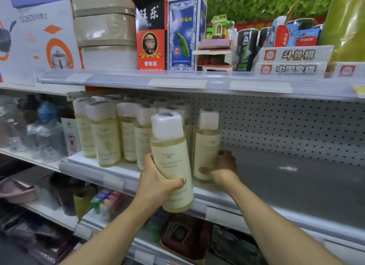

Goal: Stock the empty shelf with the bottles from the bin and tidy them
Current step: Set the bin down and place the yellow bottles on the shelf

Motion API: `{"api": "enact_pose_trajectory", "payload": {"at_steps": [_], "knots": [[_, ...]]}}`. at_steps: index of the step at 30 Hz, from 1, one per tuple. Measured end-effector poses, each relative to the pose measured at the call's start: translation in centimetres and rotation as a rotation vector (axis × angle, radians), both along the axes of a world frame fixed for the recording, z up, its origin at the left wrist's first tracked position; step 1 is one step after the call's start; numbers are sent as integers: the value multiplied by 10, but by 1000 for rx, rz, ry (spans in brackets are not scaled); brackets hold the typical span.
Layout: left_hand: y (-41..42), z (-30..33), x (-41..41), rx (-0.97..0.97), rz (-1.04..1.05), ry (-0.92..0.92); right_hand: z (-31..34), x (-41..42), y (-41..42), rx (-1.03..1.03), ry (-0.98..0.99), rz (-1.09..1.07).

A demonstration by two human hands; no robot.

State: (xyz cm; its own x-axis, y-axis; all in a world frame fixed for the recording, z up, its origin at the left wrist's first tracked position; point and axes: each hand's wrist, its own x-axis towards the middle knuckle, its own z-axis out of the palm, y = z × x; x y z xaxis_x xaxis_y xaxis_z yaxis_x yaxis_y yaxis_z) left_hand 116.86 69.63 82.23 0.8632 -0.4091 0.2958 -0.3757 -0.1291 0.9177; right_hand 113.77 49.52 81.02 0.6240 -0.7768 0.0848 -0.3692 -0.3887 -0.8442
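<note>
My left hand (158, 182) grips a pale yellow bottle with a white square cap (170, 158), held upright in front of the shelf's front edge. My right hand (224, 169) holds a second such bottle (206, 146) near its base; that bottle stands on the grey middle shelf (286, 181). Several matching bottles (106, 136) stand in rows on the shelf's left part. The bin is out of sight.
A white pegboard back wall (286, 126) closes the shelf. Above it a shelf holds boxes of cards and games (151, 37). Clear plastic bottles (45, 134) stand on the neighbouring shelf at left. Lower shelves hold dark packages (183, 237).
</note>
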Motion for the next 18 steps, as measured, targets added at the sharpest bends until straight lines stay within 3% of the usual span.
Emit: {"api": "enact_pose_trajectory", "payload": {"at_steps": [10, 18], "knots": [[-16, 5, 3, -2, -29, -37, -5, 17, -19, -101, 27, -1], [-32, 10, 3, 15, -51, -58, -7, 15, -27, 38, -156, 39]]}}
